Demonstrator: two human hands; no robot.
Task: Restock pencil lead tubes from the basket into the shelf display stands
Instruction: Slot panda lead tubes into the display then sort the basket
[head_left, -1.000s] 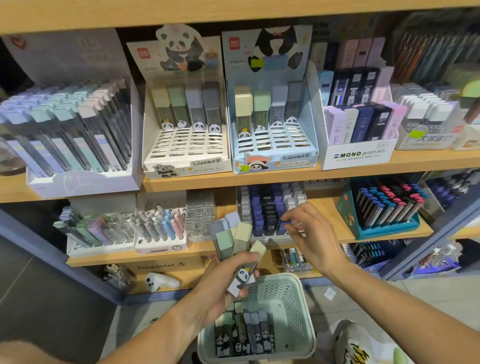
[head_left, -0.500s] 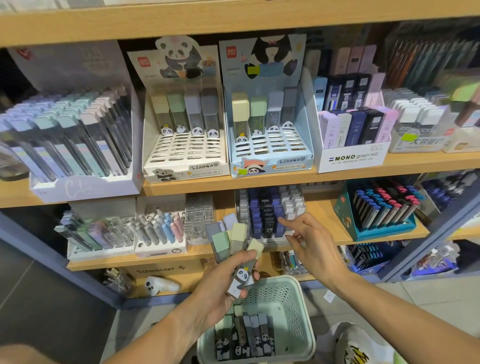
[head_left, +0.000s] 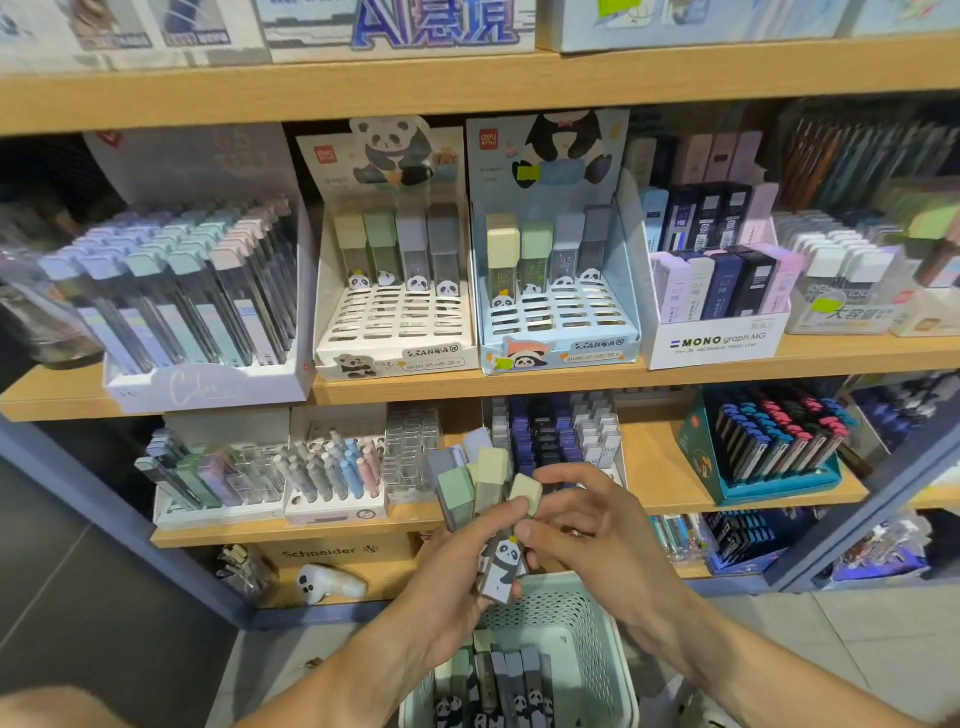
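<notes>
My left hand (head_left: 452, 587) grips a fanned bunch of panda lead tubes (head_left: 480, 491) with green, yellow and grey caps, low in the middle. My right hand (head_left: 587, 525) has come against the bunch, its thumb and fingers touching the rightmost yellow-capped tube (head_left: 524, 493). Below, the mint basket (head_left: 587, 623) holds several more tubes (head_left: 498, 686). On the middle shelf stand a white panda stand (head_left: 395, 317) and a blue panda stand (head_left: 558, 317), each with one back row of tubes and bare slots in front.
Left of the white stand sits a full stand of long pastel tubes (head_left: 171, 291). A MONO box (head_left: 717, 312) stands right of the blue stand. The lower shelf (head_left: 660, 478) carries more lead racks, and the floor lies beneath.
My right hand left the lower shelf rack and came left onto the bunch in my left hand. The view tilted upward, showing a higher shelf.
</notes>
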